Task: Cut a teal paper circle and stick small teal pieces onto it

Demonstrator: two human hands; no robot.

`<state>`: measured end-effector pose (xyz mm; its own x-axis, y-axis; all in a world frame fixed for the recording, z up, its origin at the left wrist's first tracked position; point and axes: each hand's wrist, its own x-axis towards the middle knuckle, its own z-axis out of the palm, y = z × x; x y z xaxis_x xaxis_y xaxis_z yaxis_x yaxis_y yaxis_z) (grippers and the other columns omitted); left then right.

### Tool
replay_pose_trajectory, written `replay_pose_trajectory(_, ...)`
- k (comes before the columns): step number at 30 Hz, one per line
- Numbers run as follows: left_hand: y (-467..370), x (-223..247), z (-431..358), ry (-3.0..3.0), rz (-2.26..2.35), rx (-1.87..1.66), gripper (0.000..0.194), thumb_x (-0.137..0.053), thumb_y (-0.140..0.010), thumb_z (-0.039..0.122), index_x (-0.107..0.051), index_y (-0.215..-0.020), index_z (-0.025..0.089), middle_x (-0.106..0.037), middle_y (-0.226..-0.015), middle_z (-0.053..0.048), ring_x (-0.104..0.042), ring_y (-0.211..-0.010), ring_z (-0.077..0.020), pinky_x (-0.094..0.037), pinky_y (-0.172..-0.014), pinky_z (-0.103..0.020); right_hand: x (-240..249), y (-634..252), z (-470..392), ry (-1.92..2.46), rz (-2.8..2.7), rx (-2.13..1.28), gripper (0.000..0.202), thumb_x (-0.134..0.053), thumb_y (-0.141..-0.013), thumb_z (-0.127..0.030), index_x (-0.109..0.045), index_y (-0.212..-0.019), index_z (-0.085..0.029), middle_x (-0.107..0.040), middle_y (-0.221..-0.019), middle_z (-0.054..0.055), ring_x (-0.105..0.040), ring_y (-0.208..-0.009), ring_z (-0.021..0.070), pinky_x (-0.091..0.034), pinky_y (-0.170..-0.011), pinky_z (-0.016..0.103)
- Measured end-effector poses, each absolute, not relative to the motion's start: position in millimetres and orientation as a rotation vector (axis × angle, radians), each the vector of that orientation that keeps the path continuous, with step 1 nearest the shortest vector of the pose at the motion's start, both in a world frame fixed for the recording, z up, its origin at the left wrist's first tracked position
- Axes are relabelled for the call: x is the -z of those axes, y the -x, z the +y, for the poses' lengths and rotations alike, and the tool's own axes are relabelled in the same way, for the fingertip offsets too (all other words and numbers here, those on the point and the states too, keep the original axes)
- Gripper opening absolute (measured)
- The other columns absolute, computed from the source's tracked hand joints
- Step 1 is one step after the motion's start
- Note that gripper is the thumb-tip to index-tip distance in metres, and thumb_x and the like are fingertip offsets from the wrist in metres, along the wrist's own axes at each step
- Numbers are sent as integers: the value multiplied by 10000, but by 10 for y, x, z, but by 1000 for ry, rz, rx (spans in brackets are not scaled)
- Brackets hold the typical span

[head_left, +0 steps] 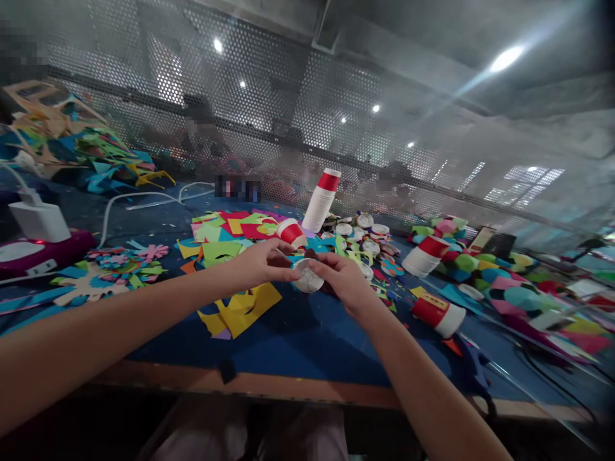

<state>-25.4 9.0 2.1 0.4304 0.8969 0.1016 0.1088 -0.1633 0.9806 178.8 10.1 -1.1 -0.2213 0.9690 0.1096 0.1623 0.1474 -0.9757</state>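
In front of me, above the blue tabletop, a small round white disc (309, 280) with thin lines across its face is tilted toward me. My right hand (344, 280) pinches its right edge between thumb and fingers. At the opposite edge, my left hand (271, 261) has its thumb against the disc with the fingers curled behind; their tips are partly hidden. Just behind the hands lies a red and white paper cup (291, 233). Similar round discs (365, 229) are heaped beyond my right hand. Yellow paper scraps (247, 307) lie below my left hand.
A tall leaning stack of paper cups (319, 203) stands at the back. More cups (425, 255) and a tipped cup (438, 314) are at right, near a dark blue hot glue gun (473, 368). A white charger (41, 221) with cables and paper cutouts (91, 285) occupy the left.
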Motion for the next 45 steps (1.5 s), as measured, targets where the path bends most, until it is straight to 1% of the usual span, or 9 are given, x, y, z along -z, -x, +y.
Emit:
replay_pose_trajectory(7, 231, -87, 87, -1563, 1019, -834, 557, -775, -684, 307, -555, -1173, 156, -686, -894, -42, -650, -877, -195, -468, -775, -296, -293, -2225, -54, 1168, -1540, -857, 624, -741, -683, -614, -660, -1134, -190, -679, -965, 69, -618, -855, 225, -463, -655, 304)
replay_pose_trajectory(9, 259, -90, 60, -1496, 1060, -737, 580, -791, -675, 359, -552, -1169, 171, -691, -927, -48, -649, -858, -193, -471, -753, -299, -450, -2551, -81, 1134, -1516, -825, 655, -510, -825, -721, -611, -1205, -197, -675, -1077, 115, -637, -932, 263, -494, -684, 347)
replay_pose_trajectory(11, 231, -74, 11, -1437, 1038, -642, 580, -799, -667, 382, -542, -1144, 178, -702, -955, -57, -654, -831, -186, -484, -741, -302, -542, -2839, -106, 1296, -1710, -375, 591, -397, -922, -655, -599, -1230, -193, -683, -1045, 135, -642, -938, 285, -496, -703, 381)
replay_pose_trajectory(14, 76, -25, -71, -1428, 971, -572, 562, -793, -669, 377, -525, -1122, 181, -706, -896, -38, -650, -775, -169, -494, -701, -287, -514, -3070, -130, 1483, -1989, 208, 370, -600, -887, -498, -695, -1040, -175, -685, -984, 169, -581, -1055, 368, -449, -857, 470)
replay_pose_trajectory(19, -142, 35, -101, -1660, 956, -640, 551, -774, -658, 386, -537, -1109, 175, -626, -763, 8, -630, -744, -196, -479, -645, -290, -290, -3083, -118, 1515, -2561, 559, 240, -627, -910, -318, -720, -1034, -135, -704, -1012, 146, -612, -1001, 326, -450, -895, 424)
replay_pose_trajectory(23, -50, 44, -127, -2236, 1002, -889, 476, -741, -769, 388, -572, -1179, 217, -671, -936, -20, -642, -878, -212, -460, -769, -310, -201, -3084, -83, 1572, -2564, 612, 242, -611, -942, -316, -723, -1036, -123, -708, -1006, 142, -611, -989, 307, -447, -901, 400)
replay_pose_trajectory(30, -28, 98, -394, -2897, 954, -440, 316, -664, -888, 368, -634, -1171, 230, -699, -1104, -70, -652, -1025, -295, -449, -817, -361, -79, -3076, 177, 1671, -2605, 544, 256, -640, -922, -276, -727, -1086, -100, -690, -1049, 161, -591, -1050, 316, -424, -944, 407)
replay_pose_trajectory(34, -34, 93, -483, -2855, 905, -407, 436, -672, -823, 576, -673, -1114, 251, -716, -1061, -56, -661, -960, -287, -438, -805, -356, -5, -3052, 351, 1678, -2622, 464, 257, -686, -888, -301, -739, -1054, -111, -692, -1038, 155, -604, -1030, 304, -428, -922, 378)
replay_pose_trajectory(45, 504, -138, 56, -2371, 1369, -703, 325, -545, -842, 515, -710, -957, 259, -746, -978, -22, -660, -866, -222, -430, -718, -272, 3, -2383, 906, 1570, -2566, 120, 338, -750, -826, -404, -746, -1044, -145, -700, -1057, 146, -627, -1022, 324, -467, -889, 388)
